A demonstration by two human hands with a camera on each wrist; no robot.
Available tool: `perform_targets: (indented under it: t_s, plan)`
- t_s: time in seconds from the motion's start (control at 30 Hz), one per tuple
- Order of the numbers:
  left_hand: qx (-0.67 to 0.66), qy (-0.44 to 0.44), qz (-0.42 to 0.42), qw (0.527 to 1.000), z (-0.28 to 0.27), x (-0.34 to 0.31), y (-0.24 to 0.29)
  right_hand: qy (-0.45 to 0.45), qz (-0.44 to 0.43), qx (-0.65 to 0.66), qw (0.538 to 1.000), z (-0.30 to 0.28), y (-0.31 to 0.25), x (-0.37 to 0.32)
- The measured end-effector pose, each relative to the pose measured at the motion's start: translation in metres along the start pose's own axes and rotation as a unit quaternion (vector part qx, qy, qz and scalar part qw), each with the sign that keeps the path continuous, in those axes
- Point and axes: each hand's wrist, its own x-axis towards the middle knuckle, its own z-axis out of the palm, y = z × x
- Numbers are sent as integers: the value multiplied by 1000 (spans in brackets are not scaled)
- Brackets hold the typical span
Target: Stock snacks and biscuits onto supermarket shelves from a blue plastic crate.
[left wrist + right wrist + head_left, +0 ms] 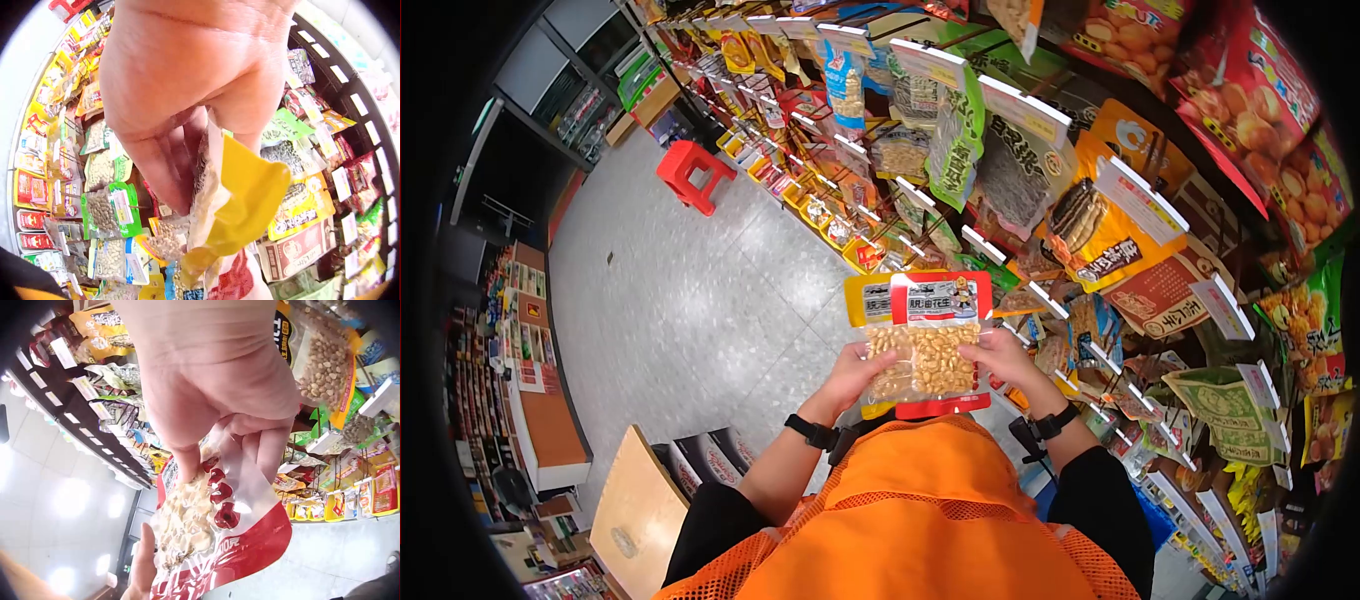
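Observation:
Two clear-windowed packets of shelled peanuts are held up together in front of the chest. The red-edged peanut packet lies over the right part of the yellow-edged peanut packet. My left hand grips the yellow-edged packet at its left side, thumb on the front. On the other side my right hand pinches the red-edged packet, its thumb over the peanut window. In the left wrist view, the fingers reach behind the yellow-edged packet. The right wrist view shows the red-edged packet tilted, with its lower corner free.
Hanging snack bags on hooks with price tags fill the display along the right. Yellow bins run along its foot. A red stool stands on the grey floor, and a wooden table is at the lower left.

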Motion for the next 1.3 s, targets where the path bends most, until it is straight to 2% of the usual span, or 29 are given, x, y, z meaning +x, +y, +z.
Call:
perform_targets:
  t_s: [0.07, 0.17, 0.2, 0.27, 0.3, 0.33, 0.4, 0.47, 0.53, 0.63, 0.73, 0.8, 0.87, 1.0, 1.07, 1.2, 1.27, 1.3]
  plan:
    - [-12, 27, -6, 1000, -23, -3, -5, 15, 14, -30, 999, -4, -5, 0]
    - [23, 124, -2, 992, -65, 2, -11, 63, 11, -63, 996, -3, -13, 7]
    - [20, 125, -6, 992, -81, 4, -13, 63, 17, -64, 996, 1, -16, 9]
    - [6, 154, 4, 988, -107, 14, -12, 121, 25, -115, 986, 12, -23, 15]
    - [-17, 159, 24, 987, -104, 13, 1, 127, 19, -199, 972, 11, -16, 24]
    - [-16, 155, 15, 988, -112, 19, 2, 131, 26, -195, 972, 11, -6, 34]
    - [-10, 152, 46, 987, -130, 31, 7, 175, -26, -286, 942, 14, 11, 55]
    - [16, 132, 34, 991, -139, 42, 29, 206, -8, -292, 934, 27, -17, 70]
    - [34, 116, 65, 990, -144, 53, 42, 217, -32, -297, 929, 31, -15, 80]
    - [71, 92, 37, 993, -166, 75, 62, 248, -2, -334, 909, 30, -7, 106]
    - [116, 79, 29, 990, -194, 97, 84, 309, 15, -260, 914, 44, -17, 117]
    - [152, 50, 9, 987, -215, 114, 98, 332, 15, -267, 905, 49, -14, 129]
    - [152, 48, 8, 987, -228, 130, 108, 370, 24, -182, 910, 57, -10, 137]
    - [194, 15, 11, 981, -258, 170, 120, 400, 28, -170, 900, 65, -7, 151]
    - [205, 10, 8, 979, -268, 186, 122, 404, 25, -92, 910, 73, -14, 154]
    - [205, -20, 7, 979, -265, 203, 132, 422, 5, -81, 903, 79, -23, 161]
    - [177, -37, 6, 984, -257, 204, 137, 390, 64, -142, 908, 74, -25, 162]
    - [153, -53, 6, 987, -254, 206, 138, 389, 64, -148, 907, 75, -26, 163]
